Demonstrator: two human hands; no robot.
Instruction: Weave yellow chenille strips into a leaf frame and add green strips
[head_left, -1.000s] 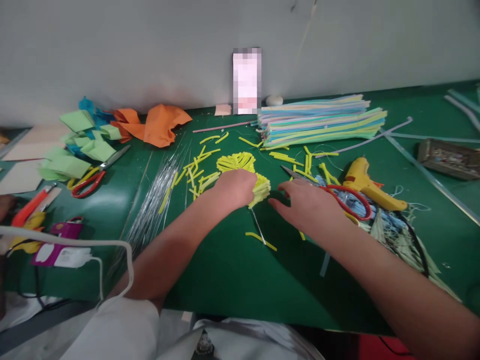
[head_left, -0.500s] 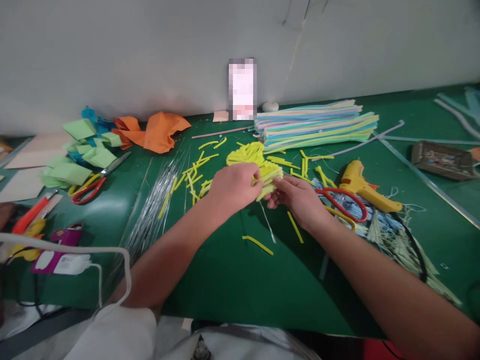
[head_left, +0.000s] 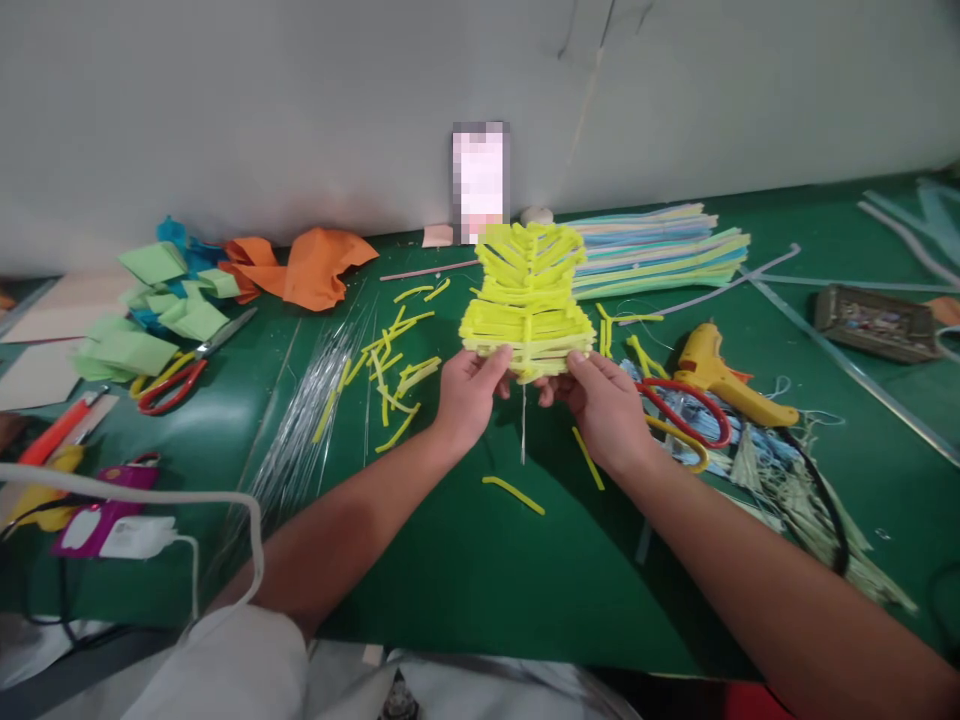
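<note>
Both hands hold up a yellow leaf-shaped piece made of pipe-cleaner strips above the green table. My left hand pinches its lower left edge. My right hand pinches its lower right edge. A thin wire stem hangs down from the piece between the hands. Loose yellow strip pieces lie scattered on the table to the left, and two more lie below the hands.
A stack of pastel strips lies behind. A yellow glue gun and red-handled scissors sit right of my hands. A bundle of silver wires, a second pair of scissors, green paper and orange paper are left.
The yellow piece lay flat on the table under my left hand. My right hand came over to it, and both hands have lifted it upright and spread it out.
</note>
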